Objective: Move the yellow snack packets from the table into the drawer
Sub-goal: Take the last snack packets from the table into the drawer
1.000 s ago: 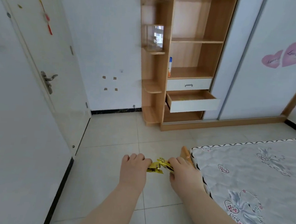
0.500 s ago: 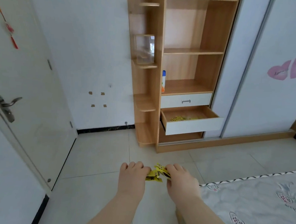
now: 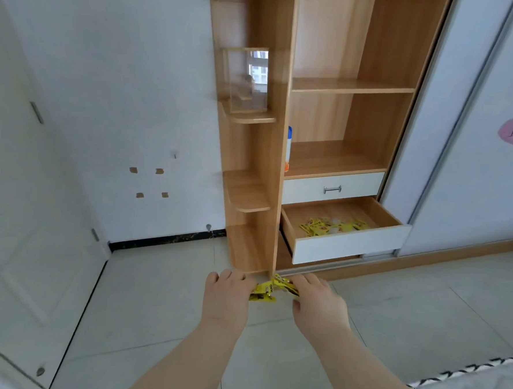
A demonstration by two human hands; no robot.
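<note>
Two bare hands hold a bunch of yellow snack packets [image 3: 269,290] in front of a wooden wardrobe [image 3: 377,66] with one drawer pulled out.

At 6 o'clock, the left hand [image 3: 226,297] and the right hand [image 3: 317,306] are side by side above the tiled floor [image 3: 153,293]. Their backs face up, and their curled fingers each grip one end of the bunch. The open drawer [image 3: 348,248] is at 4 o'clock, low in the wardrobe and well apart from the hands. More yellow packets [image 3: 328,225] lie scattered inside it. Just above it is a closed white drawer [image 3: 355,185]. A clear box [image 3: 247,79] stands on a side shelf at 12 o'clock, and a white door [image 3: 23,210] is at 9 o'clock.
</note>
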